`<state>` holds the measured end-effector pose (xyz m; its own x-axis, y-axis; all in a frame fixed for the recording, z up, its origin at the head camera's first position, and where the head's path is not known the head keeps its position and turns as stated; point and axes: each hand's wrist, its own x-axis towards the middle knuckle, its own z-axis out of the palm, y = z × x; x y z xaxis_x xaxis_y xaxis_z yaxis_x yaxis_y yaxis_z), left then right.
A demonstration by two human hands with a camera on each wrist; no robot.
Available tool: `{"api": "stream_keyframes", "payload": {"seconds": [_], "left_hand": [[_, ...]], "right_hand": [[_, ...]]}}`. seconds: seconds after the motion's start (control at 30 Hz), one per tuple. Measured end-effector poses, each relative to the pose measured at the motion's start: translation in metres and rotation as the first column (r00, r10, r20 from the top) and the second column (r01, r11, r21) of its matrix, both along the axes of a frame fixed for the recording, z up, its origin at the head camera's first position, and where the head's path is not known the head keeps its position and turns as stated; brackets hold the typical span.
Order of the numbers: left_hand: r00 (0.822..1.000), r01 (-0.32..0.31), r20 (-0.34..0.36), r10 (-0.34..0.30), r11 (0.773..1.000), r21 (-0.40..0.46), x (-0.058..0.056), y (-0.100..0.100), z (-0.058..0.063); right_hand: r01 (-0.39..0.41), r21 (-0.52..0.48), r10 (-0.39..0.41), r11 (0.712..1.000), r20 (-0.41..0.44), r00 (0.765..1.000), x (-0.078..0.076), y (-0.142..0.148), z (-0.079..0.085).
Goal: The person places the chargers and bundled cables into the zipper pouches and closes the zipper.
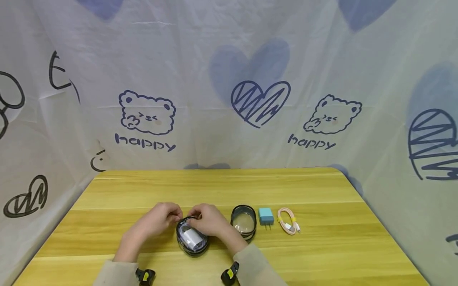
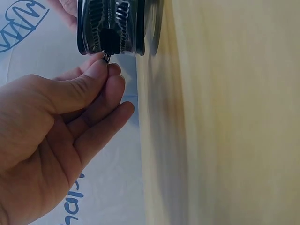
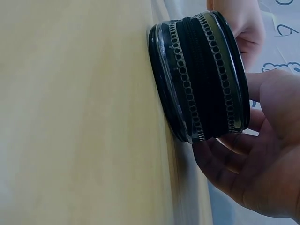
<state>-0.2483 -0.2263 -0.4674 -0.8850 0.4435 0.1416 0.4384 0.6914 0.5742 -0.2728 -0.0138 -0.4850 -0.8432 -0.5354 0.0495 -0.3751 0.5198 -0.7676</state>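
A round clear pouch with black edging [image 1: 192,247] stands on the table, and through its top show a white charger [image 1: 192,238] and a coiled cable. A black zipper [image 3: 199,77] runs round its side between two stitched bands. My left hand [image 1: 160,217] is at the pouch's far left; in the left wrist view its thumb and fingers pinch the small metal zipper pull [image 2: 107,57]. With my right hand [image 1: 209,219] I hold the pouch at its far right, thumb near the top rim and fingers curled against the side.
Just right of my right forearm is a second round clear pouch [image 1: 244,222]. Beyond it lie a blue plug charger [image 1: 266,216] with its prongs showing and a coiled pink cable [image 1: 287,221] with yellow ties. A printed cloth [image 1: 200,119] hangs behind the wooden table [image 1: 340,254].
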Motion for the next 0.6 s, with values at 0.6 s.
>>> {"api": "stream_keyframes", "payload": {"seconds": [0.6], "left_hand": [[1.000, 0.013, -0.010, -0.013, 1.000, 0.011, 0.0002, -0.0029, -0.0011]], "right_hand": [[0.092, -0.007, -0.092, 0.996, 0.002, 0.996, 0.0029, 0.0002, -0.0002]]}}
